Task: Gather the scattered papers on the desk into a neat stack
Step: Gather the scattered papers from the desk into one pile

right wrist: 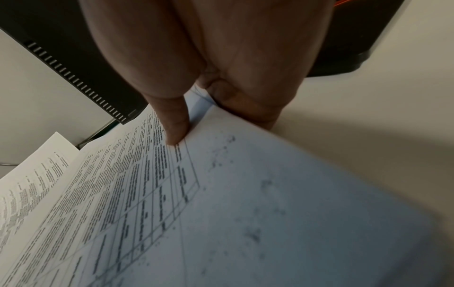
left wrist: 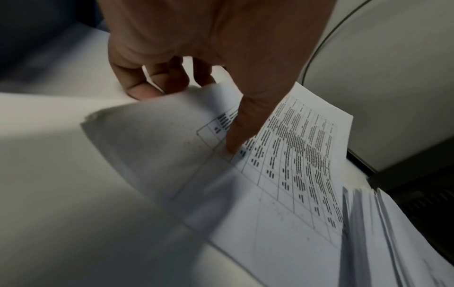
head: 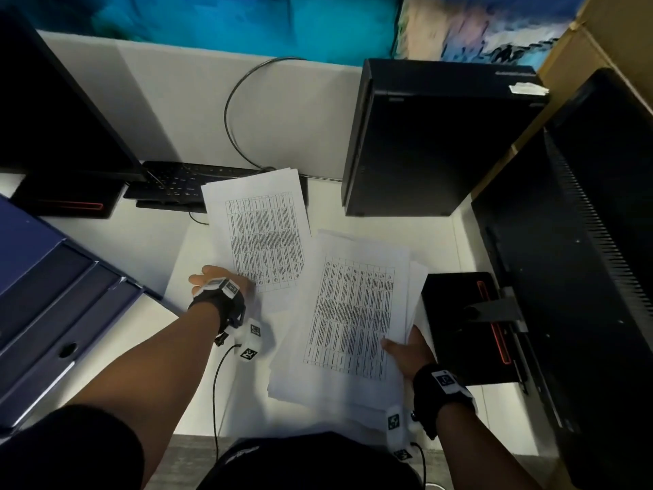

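Printed sheets with tables lie on the white desk [head: 141,235]. One bundle of papers [head: 261,228] reaches toward the keyboard; my left hand [head: 219,281] pinches its near corner, thumb [left wrist: 236,136] on top, fingers [left wrist: 145,91] curled under the lifted edge of that left bundle [left wrist: 282,155]. A thicker, loosely fanned pile [head: 353,313] sits nearer me on the right. My right hand [head: 406,348] grips this pile [right wrist: 172,194] at its right edge, thumb [right wrist: 175,126] on the top page, fingers beneath.
A black computer tower [head: 431,136] stands behind the papers, a monitor [head: 583,242] with its base [head: 466,323] at the right. Another monitor [head: 53,111] and a keyboard [head: 173,185] are at the back left. A blue box [head: 49,295] lies on the left. A cable [head: 240,111] loops at the back.
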Demonstrator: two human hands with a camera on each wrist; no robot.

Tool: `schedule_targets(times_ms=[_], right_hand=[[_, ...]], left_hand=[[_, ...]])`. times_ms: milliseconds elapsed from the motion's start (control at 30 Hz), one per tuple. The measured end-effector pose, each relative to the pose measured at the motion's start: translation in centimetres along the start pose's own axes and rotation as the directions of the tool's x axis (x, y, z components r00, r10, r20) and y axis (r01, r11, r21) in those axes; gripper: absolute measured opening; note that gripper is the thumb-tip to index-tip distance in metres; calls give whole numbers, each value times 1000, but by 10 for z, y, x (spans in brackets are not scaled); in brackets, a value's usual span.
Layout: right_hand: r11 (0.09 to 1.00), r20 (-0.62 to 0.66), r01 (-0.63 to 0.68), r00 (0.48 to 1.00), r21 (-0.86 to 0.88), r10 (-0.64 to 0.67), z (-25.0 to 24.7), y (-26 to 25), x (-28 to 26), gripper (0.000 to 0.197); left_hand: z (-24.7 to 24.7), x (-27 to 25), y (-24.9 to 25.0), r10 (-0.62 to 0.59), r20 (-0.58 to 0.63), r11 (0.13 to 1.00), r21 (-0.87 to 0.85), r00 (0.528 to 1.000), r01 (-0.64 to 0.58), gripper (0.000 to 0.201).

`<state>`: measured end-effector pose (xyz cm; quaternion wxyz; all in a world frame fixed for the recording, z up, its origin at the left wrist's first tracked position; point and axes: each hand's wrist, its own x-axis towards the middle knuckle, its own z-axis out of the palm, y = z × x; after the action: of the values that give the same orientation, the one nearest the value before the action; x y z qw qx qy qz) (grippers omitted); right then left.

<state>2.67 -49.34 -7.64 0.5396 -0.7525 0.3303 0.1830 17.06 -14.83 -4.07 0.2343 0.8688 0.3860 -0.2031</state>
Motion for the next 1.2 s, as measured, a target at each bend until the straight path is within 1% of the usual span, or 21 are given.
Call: schedule_targets(times_ms=[33, 100, 133, 167, 233, 333, 400, 467, 567, 633, 700, 733, 800, 867, 933, 967, 1000, 1067, 1100, 1167, 1200], right_hand=[[1000, 0, 1, 1000, -4, -1, 0, 0, -1, 39], [1000, -1, -4, 1000, -6, 4, 1, -1, -2, 41], [1000, -4, -9, 1000, -10, 9, 1, 0, -2, 43], [1000, -7, -9, 1000, -14, 9, 1, 0, -2, 44], [1000, -7, -10, 1000, -16, 10, 1, 0, -2, 44], [1000, -7, -20, 1000, 2, 21, 1, -3, -3, 42], [999, -18, -28, 999, 16, 28, 2, -5, -4, 40], [999, -30, -37, 999, 37, 38, 3, -5, -4, 41], [998, -20, -38, 999, 44, 39, 2, -7, -6, 36], [997, -21, -45, 999, 59, 46, 1, -7, -6, 36], [996, -14, -43, 999, 75, 44, 1, -7, -6, 39], [995, -8, -53, 999, 84, 54, 1, -7, -5, 42], [992, 9, -71, 997, 107, 71, 1, -9, -7, 50], [986, 10, -108, 994, 125, 108, 0, -12, -10, 68], [971, 56, -167, 986, 170, 160, -2, -14, -12, 96], [952, 80, -200, 979, 230, 187, -3, -14, -13, 98], [934, 80, -221, 975, 282, 206, -5, -14, -16, 89], [925, 75, -221, 975, 309, 208, -9, -14, -19, 74], [922, 74, -221, 975, 318, 209, -9, -14, -18, 73], [919, 96, -226, 974, 324, 205, -4, -16, -16, 82], [918, 98, -215, 976, 333, 192, -2, -12, -12, 94]], left_hand=[[0, -7, 2, 26, 16, 998, 51, 1000, -27, 83], [3, -12, 3, 37, 36, 999, 33, 999, -38, 67], [5, -12, 2, 37, 23, 998, 55, 999, -38, 66], [3, -15, 2, 73, 31, 997, 16, 997, -73, 69], [-1, -12, 5, 100, 38, 979, -184, 994, -92, 68], [-22, -19, 9, 121, -47, 945, -301, 992, -130, 64], [-38, -33, 14, 205, -153, 933, -269, 967, -240, 65], [-57, -53, 21, 370, -238, 895, -167, 898, -413, 64], [-86, -83, 30, 631, -358, 713, -80, 688, -696, 44], [-104, -104, 35, 731, -394, 555, -129, 556, -822, 38], [-118, -123, 41, 787, -387, 417, -243, 482, -876, 36], [-123, -131, 43, 797, -373, 362, -336, 476, -869, 36], [-124, -141, 46, 799, -311, 279, -567, 515, -775, 37], [-110, -143, 42, 788, -212, 305, -681, 578, -666, 37], [-83, -134, 30, 756, -89, 438, -668, 649, -602, 36], [-67, -127, 21, 737, -15, 522, -622, 675, -584, 36], [-51, -122, 11, 722, 56, 595, -557, 689, -579, 36], [-17, -112, -9, 675, 208, 723, -377, 708, -578, 45], [-3, -109, -19, 627, 276, 778, -270, 728, -567, 51], [19, -104, -34, 529, 349, 843, -109, 773, -528, 57], [26, -104, -37, 503, 359, 856, -81, 786, -511, 59]])
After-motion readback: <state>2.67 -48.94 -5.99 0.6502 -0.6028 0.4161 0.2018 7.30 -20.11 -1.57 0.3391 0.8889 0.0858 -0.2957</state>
